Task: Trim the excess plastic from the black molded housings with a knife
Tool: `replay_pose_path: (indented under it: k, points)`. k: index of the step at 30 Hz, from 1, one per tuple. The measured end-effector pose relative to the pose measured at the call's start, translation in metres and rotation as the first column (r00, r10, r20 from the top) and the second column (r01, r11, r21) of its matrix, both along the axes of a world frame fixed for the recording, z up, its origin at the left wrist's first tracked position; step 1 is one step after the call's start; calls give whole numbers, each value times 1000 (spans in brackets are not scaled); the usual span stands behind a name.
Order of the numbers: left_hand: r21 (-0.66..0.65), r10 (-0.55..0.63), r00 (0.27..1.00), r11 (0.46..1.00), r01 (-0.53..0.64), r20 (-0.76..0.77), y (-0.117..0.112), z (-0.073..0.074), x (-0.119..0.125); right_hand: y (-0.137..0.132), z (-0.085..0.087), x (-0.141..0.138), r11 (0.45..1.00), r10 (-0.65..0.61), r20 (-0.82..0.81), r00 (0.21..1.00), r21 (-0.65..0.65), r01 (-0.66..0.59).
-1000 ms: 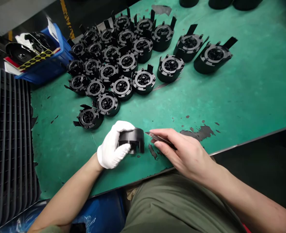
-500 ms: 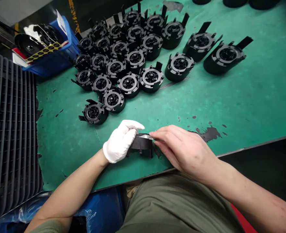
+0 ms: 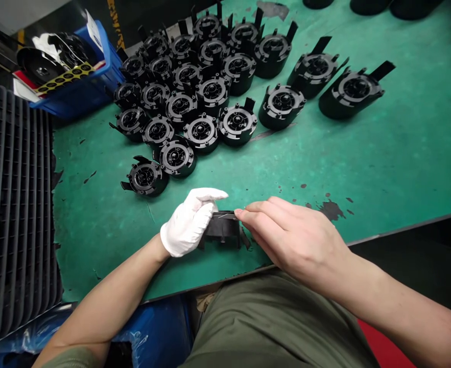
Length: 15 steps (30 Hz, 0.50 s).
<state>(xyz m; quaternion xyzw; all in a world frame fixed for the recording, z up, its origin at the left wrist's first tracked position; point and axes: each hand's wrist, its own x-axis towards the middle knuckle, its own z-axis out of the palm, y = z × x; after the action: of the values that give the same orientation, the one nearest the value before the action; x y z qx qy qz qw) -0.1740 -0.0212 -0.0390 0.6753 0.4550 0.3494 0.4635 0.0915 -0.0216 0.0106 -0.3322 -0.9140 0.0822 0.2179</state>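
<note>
My left hand (image 3: 189,223), in a white glove, grips a black round plastic part (image 3: 223,229) on its side, close to the near edge of the green table (image 3: 325,158). My bare right hand (image 3: 290,237) is closed around a thin metal blade (image 3: 225,215). Only the blade's tip shows, and it rests on the upper edge of the part.
Several similar black round parts (image 3: 194,97) lie grouped at the back of the table, two more (image 3: 353,92) to the right. A blue bin (image 3: 72,66) with papers and black discs stands at the far left. A dark ribbed tray (image 3: 14,214) borders the left side.
My right hand has moved left and brought the blade from beside the part onto its top edge. My left hand has turned the part slightly while holding it.
</note>
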Motion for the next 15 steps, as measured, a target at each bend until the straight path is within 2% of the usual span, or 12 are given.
replay_pose_path:
  k: [6,15]
  points:
    - [29,-9,999,1000,8,50,0,1,1,0,1,-2,999,-8,29,1000,41,7]
    - [75,-13,996,997,6,91,1,1,3,-5,-2,-2,996,17,-28,999,83,-15]
